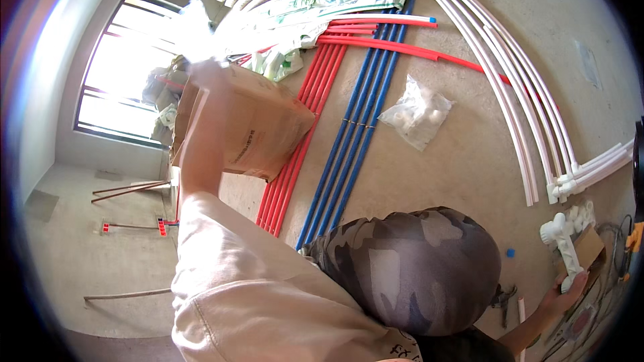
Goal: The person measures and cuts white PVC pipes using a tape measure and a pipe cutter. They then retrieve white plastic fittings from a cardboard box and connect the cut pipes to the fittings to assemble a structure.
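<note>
My left arm reaches up and away over a tall brown cardboard box point(265, 127). My left hand point(204, 70) is at the box's upper edge, smeared and washed out by glare, so its fingers do not show. A bright white patch, perhaps plastic, shows there, but I cannot make out whether the hand holds it. Low at the right, my right hand point(567, 291) is closed round the lower end of a white plastic pipe fitting point(569, 251), whose wide round end points up. A small open cardboard box point(590, 251) is right beside this hand.
Red pipes point(312, 114) and blue pipes point(355, 114) run across the concrete floor. White pipes point(513, 87) lie at the right, near a clear bag of white fittings point(417, 115). My camouflage-clad knee point(416, 268) fills the middle foreground. Cables point(614, 248) lie at the right edge.
</note>
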`<action>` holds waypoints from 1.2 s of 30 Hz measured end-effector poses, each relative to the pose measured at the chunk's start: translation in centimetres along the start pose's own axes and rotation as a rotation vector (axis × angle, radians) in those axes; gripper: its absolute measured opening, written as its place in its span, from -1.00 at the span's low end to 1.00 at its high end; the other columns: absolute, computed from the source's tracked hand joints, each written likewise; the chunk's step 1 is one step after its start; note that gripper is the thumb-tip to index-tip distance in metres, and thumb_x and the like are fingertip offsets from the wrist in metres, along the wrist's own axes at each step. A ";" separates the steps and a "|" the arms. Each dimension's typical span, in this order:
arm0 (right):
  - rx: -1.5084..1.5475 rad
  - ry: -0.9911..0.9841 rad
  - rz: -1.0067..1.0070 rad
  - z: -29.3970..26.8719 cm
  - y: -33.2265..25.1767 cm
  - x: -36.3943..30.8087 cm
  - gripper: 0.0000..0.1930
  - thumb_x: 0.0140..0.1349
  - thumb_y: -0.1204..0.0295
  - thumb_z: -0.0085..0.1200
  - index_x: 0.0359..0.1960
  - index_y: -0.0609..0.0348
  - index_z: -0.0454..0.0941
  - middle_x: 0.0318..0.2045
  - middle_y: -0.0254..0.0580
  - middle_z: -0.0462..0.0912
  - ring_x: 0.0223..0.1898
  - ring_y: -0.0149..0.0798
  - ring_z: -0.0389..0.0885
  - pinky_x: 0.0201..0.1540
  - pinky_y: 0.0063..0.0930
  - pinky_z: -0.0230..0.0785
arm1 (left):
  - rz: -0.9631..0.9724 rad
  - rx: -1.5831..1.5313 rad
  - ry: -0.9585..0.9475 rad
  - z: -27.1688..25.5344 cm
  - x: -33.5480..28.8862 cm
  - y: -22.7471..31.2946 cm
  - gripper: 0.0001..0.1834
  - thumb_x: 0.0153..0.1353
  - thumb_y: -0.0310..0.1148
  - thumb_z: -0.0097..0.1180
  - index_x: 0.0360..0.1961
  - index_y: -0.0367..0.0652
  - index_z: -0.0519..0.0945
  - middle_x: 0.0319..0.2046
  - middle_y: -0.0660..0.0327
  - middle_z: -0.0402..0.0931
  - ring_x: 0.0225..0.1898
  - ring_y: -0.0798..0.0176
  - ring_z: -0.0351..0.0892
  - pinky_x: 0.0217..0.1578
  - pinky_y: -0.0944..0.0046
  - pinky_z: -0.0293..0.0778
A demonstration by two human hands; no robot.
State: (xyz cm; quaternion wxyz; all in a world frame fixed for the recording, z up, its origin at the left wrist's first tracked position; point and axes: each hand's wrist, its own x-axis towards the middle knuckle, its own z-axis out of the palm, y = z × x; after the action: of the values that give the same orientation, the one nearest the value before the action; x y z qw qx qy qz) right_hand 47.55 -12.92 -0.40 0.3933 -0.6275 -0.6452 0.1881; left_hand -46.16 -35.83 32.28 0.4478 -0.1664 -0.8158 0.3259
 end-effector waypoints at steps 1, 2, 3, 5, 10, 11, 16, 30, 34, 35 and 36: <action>-0.050 0.032 -0.065 0.1 -0.8 0.3 -0.47 0.38 0.61 0.16 0.36 0.30 0.33 0.33 0.20 0.40 0.31 0.14 0.46 0.28 -0.12 0.41 | -0.029 -0.054 -0.145 -0.5 0.3 -2.6 -0.82 0.32 -0.28 0.12 -0.26 -0.05 0.74 -0.20 0.16 0.69 -0.30 0.18 0.66 -0.34 0.17 0.53; -0.079 0.041 -0.093 1.0 -1.4 -0.2 -0.50 0.37 0.59 0.18 0.33 0.32 0.37 0.33 0.20 0.41 0.31 0.17 0.46 0.29 -0.09 0.41 | -0.054 -0.080 -0.263 -1.9 2.8 -5.5 -0.81 0.33 -0.27 0.12 -0.22 -0.01 0.75 -0.13 0.14 0.70 -0.21 0.15 0.68 -0.24 0.14 0.56; -0.188 0.063 -0.222 1.0 -1.6 -0.4 -0.53 0.37 0.56 0.18 0.29 0.34 0.41 0.31 0.21 0.44 0.30 0.18 0.46 0.28 -0.07 0.41 | -0.079 -0.134 -0.365 -4.6 5.0 -7.0 -0.81 0.33 -0.25 0.12 -0.19 0.03 0.75 -0.06 0.13 0.71 -0.12 0.11 0.70 -0.13 0.12 0.59; -0.336 0.085 -0.356 -0.1 -2.2 -1.2 -0.58 0.38 0.46 0.19 0.22 0.36 0.48 0.24 0.20 0.51 0.28 0.22 0.48 0.26 -0.05 0.41 | -0.485 -0.578 -0.370 1.2 8.7 -9.2 -0.73 0.40 -0.28 0.07 0.00 -0.08 0.70 -0.01 0.13 0.67 0.01 0.16 0.65 0.03 0.20 0.54; 1.136 -0.065 0.668 2.2 -7.6 -0.3 -0.74 0.43 0.21 0.12 -0.06 0.13 0.58 -0.36 -0.28 0.63 -0.45 -0.27 0.61 -0.44 -0.36 0.49 | -0.135 -0.866 -0.292 8.0 12.1 -0.5 -0.61 0.39 -0.28 0.14 0.21 -0.09 0.53 0.19 0.12 0.51 0.14 0.12 0.57 0.14 0.12 0.50; 1.020 -0.014 0.612 2.9 -11.0 0.3 -0.76 0.46 0.18 0.08 -0.12 0.09 0.56 -0.48 -0.40 0.55 -0.61 -0.45 0.49 -0.63 -0.54 0.30 | -0.019 -1.057 -0.264 5.3 12.9 5.9 -0.57 0.39 -0.28 0.16 0.25 -0.10 0.50 0.23 0.11 0.48 0.16 0.11 0.55 0.16 0.11 0.49; 0.846 0.034 0.699 -0.8 -10.3 -2.2 -0.72 0.48 0.15 0.08 -0.12 0.12 0.57 -0.49 -0.40 0.55 -0.63 -0.52 0.45 -0.63 -0.59 0.21 | 1.169 -1.528 -0.116 -33.4 -4.1 27.2 -0.34 0.32 -0.38 0.28 0.43 -0.03 0.36 0.40 0.12 0.34 0.32 0.09 0.45 0.30 0.05 0.41; -0.130 -0.382 0.103 -2.0 -16.9 -9.4 -0.56 0.34 0.16 0.20 0.10 0.19 0.48 -0.07 0.06 0.65 0.01 0.18 0.61 0.07 -0.01 0.44 | 2.458 -1.228 -0.665 -54.0 -30.9 31.9 -0.46 -0.04 -0.31 0.39 0.03 -0.20 0.62 -0.09 -0.08 0.59 -0.03 -0.25 0.59 0.01 -0.06 0.50; 0.025 -0.769 0.480 -0.4 -18.9 -7.7 -0.49 0.31 0.25 0.24 0.20 0.21 0.41 -0.05 0.10 0.63 0.01 0.19 0.59 0.08 -0.04 0.41 | 2.392 -1.355 -1.139 -53.7 -30.3 32.3 -0.53 0.08 -0.23 0.40 0.00 -0.20 0.65 -0.15 0.08 0.64 -0.12 -0.01 0.64 -0.03 0.07 0.53; 0.014 -0.705 0.499 -0.1 -18.3 -8.2 -0.49 0.31 0.24 0.24 0.19 0.23 0.42 -0.08 0.10 0.64 -0.06 0.17 0.61 0.03 -0.05 0.43 | 2.328 -1.396 -1.311 -53.6 -29.9 32.9 -0.55 0.13 -0.21 0.40 0.01 -0.19 0.64 -0.14 0.12 0.64 -0.13 0.06 0.64 -0.05 0.11 0.53; 0.006 -0.645 0.514 0.0 -16.4 -9.4 -0.48 0.30 0.22 0.25 0.18 0.25 0.42 -0.12 0.11 0.65 -0.12 0.15 0.63 -0.01 -0.07 0.44 | 2.114 -1.562 -1.444 -52.7 -29.9 34.5 -0.56 0.19 -0.21 0.36 0.02 -0.21 0.63 -0.16 0.15 0.64 -0.14 0.11 0.63 -0.06 0.14 0.53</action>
State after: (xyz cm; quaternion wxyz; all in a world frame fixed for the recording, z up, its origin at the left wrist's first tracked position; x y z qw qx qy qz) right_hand 35.79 -24.25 9.17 0.1127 -0.6759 -0.5572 0.4690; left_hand 13.58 -7.25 10.60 -0.6754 -0.6616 -0.3256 -0.0057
